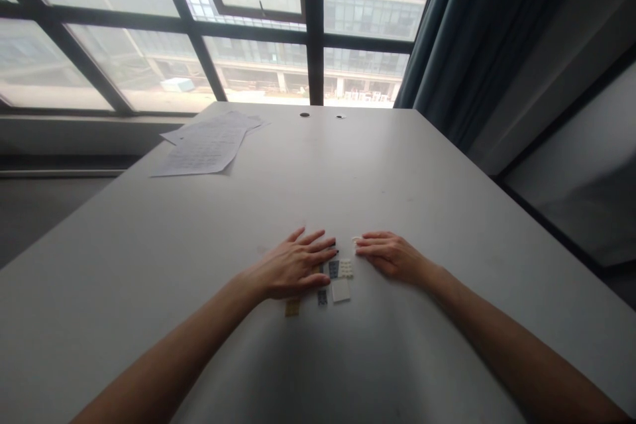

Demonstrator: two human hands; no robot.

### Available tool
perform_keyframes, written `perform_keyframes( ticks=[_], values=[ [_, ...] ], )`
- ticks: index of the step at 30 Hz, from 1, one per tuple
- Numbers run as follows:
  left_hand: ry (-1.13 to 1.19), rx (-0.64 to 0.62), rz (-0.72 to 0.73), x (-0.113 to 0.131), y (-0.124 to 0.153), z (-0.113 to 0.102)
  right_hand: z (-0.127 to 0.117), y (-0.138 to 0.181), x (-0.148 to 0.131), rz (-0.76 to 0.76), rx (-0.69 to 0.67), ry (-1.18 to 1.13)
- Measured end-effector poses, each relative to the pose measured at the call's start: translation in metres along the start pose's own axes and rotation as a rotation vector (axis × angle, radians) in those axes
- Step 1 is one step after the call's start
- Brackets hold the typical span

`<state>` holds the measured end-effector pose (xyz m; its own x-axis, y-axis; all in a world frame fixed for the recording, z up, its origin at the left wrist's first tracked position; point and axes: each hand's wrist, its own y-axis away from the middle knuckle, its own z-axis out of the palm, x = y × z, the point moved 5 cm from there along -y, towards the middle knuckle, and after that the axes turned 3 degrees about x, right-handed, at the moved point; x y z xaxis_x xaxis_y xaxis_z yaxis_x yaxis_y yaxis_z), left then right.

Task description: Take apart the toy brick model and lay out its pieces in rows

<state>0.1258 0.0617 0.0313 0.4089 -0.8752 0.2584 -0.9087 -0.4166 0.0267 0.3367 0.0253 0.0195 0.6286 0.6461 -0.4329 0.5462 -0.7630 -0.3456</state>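
Observation:
My left hand [298, 265] lies palm down with its fingers spread over a group of small flat building-brick pieces, partly covering some of them. Beside its fingertips are a dark grey plate [334, 269] and a cream studded plate [346, 269]. A smooth white tile [340, 291] lies just below these. Nearer to me are a small dark grey piece [322, 297] and a tan piece [292, 308]. On the other side, my right hand [390, 253] rests with fingers stretched out, their tips at a small white piece [356, 240] that they partly hide.
Printed paper sheets [203, 146] lie overlapped at the far left of the white table [397, 179]. Two round holes [305, 115] sit near its far edge. Beyond are large windows [253, 66] and, on the right, a dark blue curtain [467, 33].

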Motion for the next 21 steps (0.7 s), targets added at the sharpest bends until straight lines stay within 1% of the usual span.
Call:
perform_keyframes(
  ticks=[5,9,12,16,19,21],
  values=[
    [0.0,-0.036,0.007,0.003,-0.013,0.004,-0.018,0.027,0.016,0.079,0.016,-0.007],
    [0.017,-0.043,0.033,0.013,-0.036,0.007,-0.035,0.055,0.033,0.141,0.049,-0.013],
    [0.033,-0.028,0.074,0.028,-0.063,0.011,-0.049,0.077,0.046,0.204,0.07,-0.006],
    [0.071,-0.007,0.144,0.059,-0.104,0.021,-0.065,0.104,0.061,0.263,0.081,0.002],
    [0.092,0.005,0.184,0.079,-0.128,0.026,-0.073,0.116,0.067,0.265,0.073,0.006],
    [0.097,0.007,0.189,0.086,-0.138,0.027,-0.077,0.119,0.069,0.259,0.069,0.01]
  ],
)
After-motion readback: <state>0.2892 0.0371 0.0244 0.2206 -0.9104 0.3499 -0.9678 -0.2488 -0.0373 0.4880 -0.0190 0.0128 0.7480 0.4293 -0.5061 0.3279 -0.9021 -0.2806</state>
